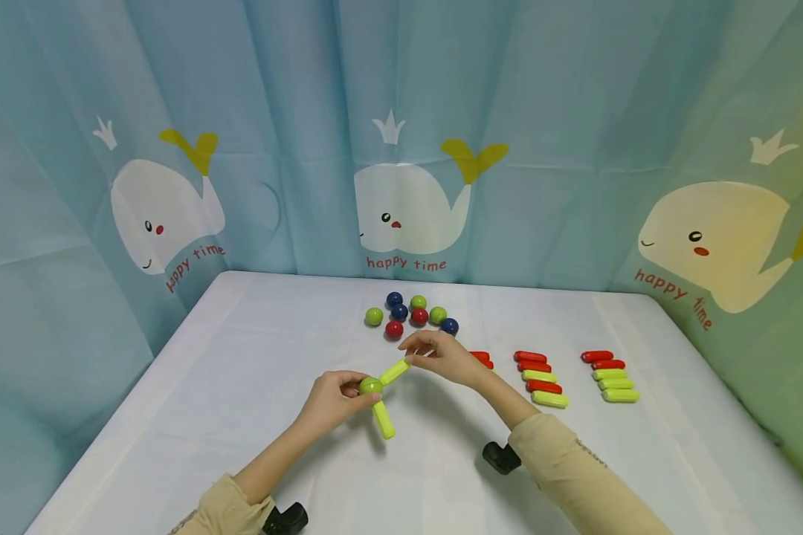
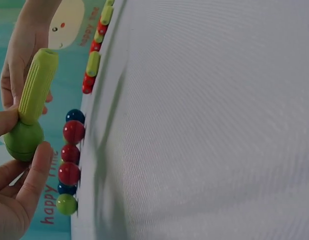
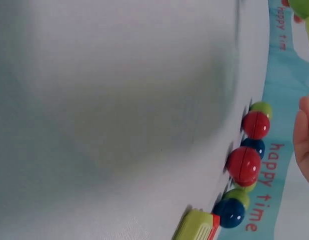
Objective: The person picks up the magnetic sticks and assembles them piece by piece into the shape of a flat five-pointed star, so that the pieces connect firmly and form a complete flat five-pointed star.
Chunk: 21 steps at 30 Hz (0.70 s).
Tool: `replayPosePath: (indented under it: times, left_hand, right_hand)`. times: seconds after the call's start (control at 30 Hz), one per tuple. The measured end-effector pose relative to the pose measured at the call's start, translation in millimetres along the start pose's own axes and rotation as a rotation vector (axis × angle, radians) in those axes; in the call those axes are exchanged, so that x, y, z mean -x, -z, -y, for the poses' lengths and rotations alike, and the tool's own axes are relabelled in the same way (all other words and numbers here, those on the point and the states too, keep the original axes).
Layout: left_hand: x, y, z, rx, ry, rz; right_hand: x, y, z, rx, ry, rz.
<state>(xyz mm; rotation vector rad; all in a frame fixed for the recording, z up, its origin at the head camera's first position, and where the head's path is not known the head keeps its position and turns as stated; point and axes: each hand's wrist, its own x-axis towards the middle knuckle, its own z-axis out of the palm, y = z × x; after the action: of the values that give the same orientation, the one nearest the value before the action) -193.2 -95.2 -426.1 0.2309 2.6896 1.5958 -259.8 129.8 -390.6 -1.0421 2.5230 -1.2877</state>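
Note:
Between its thumb and fingers my left hand point(image 1: 328, 405) grips a green ball point(image 1: 371, 386), held above the table. From the ball a yellow-green ribbed rod point(image 1: 384, 421) points toward me. A second yellow-green rod point(image 1: 394, 372) runs from the ball up to the right. My right hand point(image 1: 447, 358) pinches the far end of that second rod. In the left wrist view the ball point(image 2: 24, 140) and the nearer rod point(image 2: 38, 87) meet end to end. The right wrist view has part of the ball point(image 3: 303, 7) and a rod at its top right corner.
Several red, green and blue balls point(image 1: 419, 317) lie together at the back of the white table point(image 1: 241, 357). To the right, red and yellow-green rods lie in a middle stack point(image 1: 539, 377), a far stack point(image 1: 613, 374) and a group point(image 1: 482, 357) partly behind my right hand. A whale-print curtain point(image 1: 294, 186) hangs behind.

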Motion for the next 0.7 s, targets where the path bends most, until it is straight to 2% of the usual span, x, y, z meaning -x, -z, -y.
replayPosePath:
  times: [0.2, 0.37, 0.5, 0.6, 0.7]
  left_hand:
    - [1.6, 5.5, 3.8, 0.029, -0.009, -0.006]
    - [3.9, 9.8, 3.9, 0.058, -0.015, 0.016]
    - [4.7, 10.2, 1.9, 0.063, -0.008, 0.012]
    - [3.5, 9.4, 0.5, 0.060, -0.002, -0.003]
    - [2.3, 9.6, -0.6, 0.058, 0.001, -0.015]
  right_hand:
    - [-9.4, 9, -15, 0.002, -0.135, -0.168]
    - [-21.4, 15, -31, 0.120, -0.250, -0.300]
    - [-28.2, 19, -44, 0.200, -0.309, -0.405]
    - [-32.4, 24, -53, 0.244, -0.331, -0.458]
    - [-37.0, 28, -58, 0.269, -0.365, -0.458]
